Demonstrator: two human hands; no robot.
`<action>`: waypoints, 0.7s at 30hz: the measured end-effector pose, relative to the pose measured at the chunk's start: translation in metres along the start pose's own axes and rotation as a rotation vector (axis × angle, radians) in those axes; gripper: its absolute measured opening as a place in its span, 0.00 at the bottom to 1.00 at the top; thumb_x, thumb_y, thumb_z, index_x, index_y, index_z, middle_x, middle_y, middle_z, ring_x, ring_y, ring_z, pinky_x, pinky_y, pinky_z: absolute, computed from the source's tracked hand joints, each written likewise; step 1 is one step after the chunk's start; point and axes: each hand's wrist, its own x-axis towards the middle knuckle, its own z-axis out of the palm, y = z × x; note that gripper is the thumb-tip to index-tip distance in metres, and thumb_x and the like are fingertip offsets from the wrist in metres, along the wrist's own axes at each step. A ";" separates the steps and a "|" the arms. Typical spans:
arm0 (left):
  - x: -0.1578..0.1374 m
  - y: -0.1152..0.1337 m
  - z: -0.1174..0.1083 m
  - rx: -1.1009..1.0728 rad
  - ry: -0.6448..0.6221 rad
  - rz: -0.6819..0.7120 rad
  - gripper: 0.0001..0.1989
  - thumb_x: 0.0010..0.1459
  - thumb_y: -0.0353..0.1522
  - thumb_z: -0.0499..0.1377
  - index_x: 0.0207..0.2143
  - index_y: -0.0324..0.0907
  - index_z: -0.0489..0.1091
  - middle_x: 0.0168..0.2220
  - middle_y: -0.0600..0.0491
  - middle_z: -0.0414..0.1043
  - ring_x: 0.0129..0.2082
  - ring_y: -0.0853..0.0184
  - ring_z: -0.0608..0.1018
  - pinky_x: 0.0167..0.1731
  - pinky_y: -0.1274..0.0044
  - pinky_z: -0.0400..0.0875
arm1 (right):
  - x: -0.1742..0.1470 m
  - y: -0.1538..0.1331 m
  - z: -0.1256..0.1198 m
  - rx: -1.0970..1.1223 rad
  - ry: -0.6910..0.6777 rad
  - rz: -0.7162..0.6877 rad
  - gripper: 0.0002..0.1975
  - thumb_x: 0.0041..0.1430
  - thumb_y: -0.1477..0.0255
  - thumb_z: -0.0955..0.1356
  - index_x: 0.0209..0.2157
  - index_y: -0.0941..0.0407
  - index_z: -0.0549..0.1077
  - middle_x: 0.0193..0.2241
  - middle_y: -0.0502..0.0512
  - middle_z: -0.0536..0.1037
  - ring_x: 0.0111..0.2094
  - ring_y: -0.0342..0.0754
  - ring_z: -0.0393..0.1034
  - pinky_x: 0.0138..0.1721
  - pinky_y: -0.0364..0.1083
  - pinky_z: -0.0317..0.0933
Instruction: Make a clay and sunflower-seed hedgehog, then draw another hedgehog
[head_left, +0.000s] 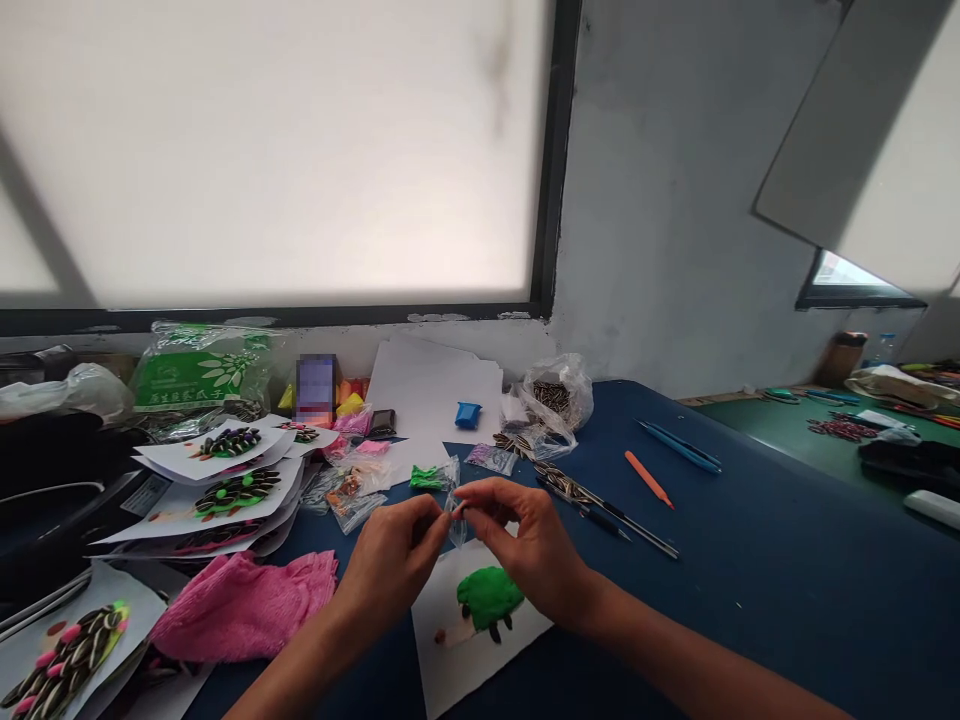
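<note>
My left hand [397, 548] and my right hand [529, 545] meet over the table with fingertips pinched together. Between them is a small clear plastic bag [457, 532], its thin film showing above and below the fingers. Bright green clay [427, 478] lies just beyond my left hand, and I cannot tell whether it is in the same bag. Below my hands rests a white paper sheet [442, 665] bearing a flattened green clay shape [489, 597] with dark seeds set along its lower edge. My right hand covers part of that sheet.
Left are stacked papers with seed-and-clay pictures [236, 490] and a pink cloth [247, 605]. Behind stand a bag of sunflower seeds [553, 398], a blue clay packet [468, 414] and white sheets [405, 380]. On the right lie tweezers [630, 525], an orange pen [649, 479] and a blue tool [679, 447].
</note>
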 end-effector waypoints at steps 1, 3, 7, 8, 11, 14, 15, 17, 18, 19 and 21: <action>0.000 0.001 0.000 -0.027 -0.015 -0.003 0.19 0.55 0.46 0.49 0.20 0.43 0.62 0.16 0.58 0.59 0.17 0.71 0.62 0.18 0.80 0.53 | -0.001 0.001 0.000 -0.035 -0.011 -0.026 0.08 0.61 0.71 0.66 0.39 0.55 0.76 0.31 0.52 0.79 0.30 0.45 0.71 0.31 0.43 0.65; 0.000 0.003 0.000 -0.083 -0.039 -0.010 0.19 0.56 0.46 0.49 0.21 0.43 0.63 0.17 0.57 0.61 0.18 0.70 0.65 0.18 0.80 0.56 | -0.001 0.006 0.000 -0.152 -0.035 -0.100 0.07 0.61 0.72 0.66 0.37 0.55 0.77 0.29 0.51 0.79 0.29 0.44 0.71 0.31 0.42 0.64; -0.002 0.008 -0.002 -0.156 -0.077 -0.031 0.18 0.56 0.45 0.48 0.22 0.43 0.62 0.19 0.56 0.65 0.19 0.69 0.69 0.20 0.79 0.60 | 0.000 0.014 -0.002 -0.353 -0.064 -0.205 0.09 0.65 0.73 0.64 0.37 0.55 0.77 0.33 0.53 0.80 0.34 0.46 0.74 0.37 0.43 0.64; -0.003 0.010 -0.002 -0.153 -0.087 -0.026 0.18 0.57 0.45 0.48 0.22 0.43 0.62 0.20 0.56 0.65 0.19 0.69 0.70 0.20 0.79 0.61 | 0.000 0.015 -0.002 -0.384 -0.076 -0.208 0.09 0.65 0.73 0.64 0.37 0.55 0.77 0.33 0.53 0.80 0.34 0.46 0.74 0.37 0.43 0.64; -0.004 0.013 -0.002 -0.132 -0.100 0.002 0.19 0.58 0.45 0.47 0.22 0.43 0.62 0.20 0.55 0.66 0.22 0.67 0.71 0.23 0.78 0.63 | 0.000 0.013 -0.004 -0.434 -0.090 -0.215 0.09 0.65 0.73 0.64 0.35 0.54 0.77 0.32 0.53 0.76 0.33 0.45 0.70 0.35 0.44 0.63; -0.004 0.013 -0.002 -0.142 -0.100 0.020 0.19 0.59 0.45 0.47 0.23 0.43 0.62 0.22 0.55 0.67 0.24 0.67 0.71 0.24 0.78 0.64 | 0.001 0.008 -0.003 -0.373 -0.014 -0.169 0.04 0.60 0.73 0.68 0.32 0.54 0.76 0.34 0.53 0.71 0.34 0.46 0.67 0.35 0.44 0.62; -0.005 0.013 -0.002 -0.147 -0.104 0.025 0.19 0.59 0.45 0.47 0.23 0.43 0.62 0.23 0.55 0.67 0.25 0.67 0.70 0.25 0.78 0.63 | 0.001 0.007 -0.003 -0.328 0.011 -0.121 0.02 0.57 0.75 0.69 0.31 0.54 0.75 0.34 0.52 0.70 0.34 0.45 0.66 0.34 0.43 0.62; -0.005 0.011 -0.001 -0.151 -0.113 0.037 0.18 0.60 0.44 0.46 0.24 0.43 0.62 0.23 0.55 0.67 0.25 0.67 0.69 0.26 0.78 0.62 | 0.003 0.005 -0.004 -0.222 0.018 0.021 0.05 0.54 0.76 0.71 0.33 0.54 0.72 0.32 0.51 0.70 0.31 0.44 0.66 0.31 0.42 0.62; -0.005 0.010 -0.001 -0.146 -0.114 0.045 0.18 0.61 0.43 0.46 0.24 0.43 0.62 0.24 0.55 0.66 0.25 0.68 0.69 0.26 0.78 0.62 | 0.004 0.005 -0.004 -0.165 0.003 0.093 0.07 0.53 0.76 0.71 0.34 0.55 0.70 0.31 0.50 0.71 0.29 0.43 0.65 0.29 0.42 0.61; -0.005 0.010 0.000 -0.132 -0.112 0.055 0.17 0.61 0.43 0.46 0.25 0.43 0.62 0.24 0.56 0.65 0.26 0.68 0.69 0.27 0.78 0.61 | 0.005 0.004 -0.005 -0.113 -0.019 0.154 0.08 0.53 0.76 0.71 0.35 0.55 0.70 0.29 0.49 0.71 0.27 0.42 0.65 0.28 0.42 0.61; -0.005 0.009 0.001 -0.075 -0.088 0.093 0.16 0.61 0.40 0.46 0.24 0.43 0.61 0.23 0.56 0.63 0.25 0.68 0.67 0.26 0.78 0.59 | 0.007 0.004 -0.006 -0.049 -0.066 0.223 0.06 0.54 0.75 0.70 0.33 0.56 0.70 0.26 0.48 0.71 0.25 0.42 0.64 0.27 0.41 0.59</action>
